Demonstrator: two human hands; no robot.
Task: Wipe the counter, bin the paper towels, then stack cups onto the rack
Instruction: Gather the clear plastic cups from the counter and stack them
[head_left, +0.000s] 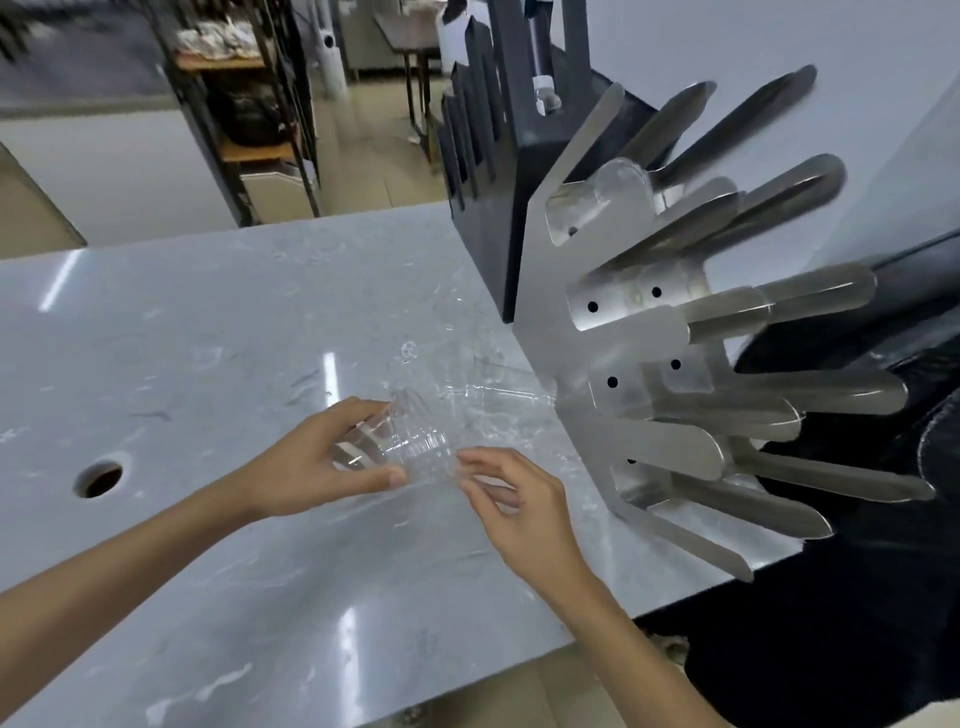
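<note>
The left hand (317, 457) is curling round a clear plastic cup (400, 447), thumb underneath and fingers over the top, holding it just above the counter (208, 338). The cup is lying on its side, its long axis running away from the left palm toward the right and slightly away from the person, so one end is pointing at the metal rack (649, 364). Which end is the mouth I cannot say for certain; the plastic is so transparent that its edges are melting into the pale stone.

The right hand (514, 499) is hanging loose and empty just beside the cup's near end, fingers half-bent, touching or almost touching the rim; I cannot tell which. So the left hand is carrying the cup and the right is the one nearer the rack.

Beyond the fingers of both hands, more clear cups (483, 384) appear to be lying toward the rack's foot, but how many, or whether they are nested, is hard to make out. The rack's flat prongs are fanning out up and to the right of the hands, with the lowest ones closest. Its far prongs are blurred, and its right side is running out of sight against something dark. No paper towels are showing anywhere.
</note>
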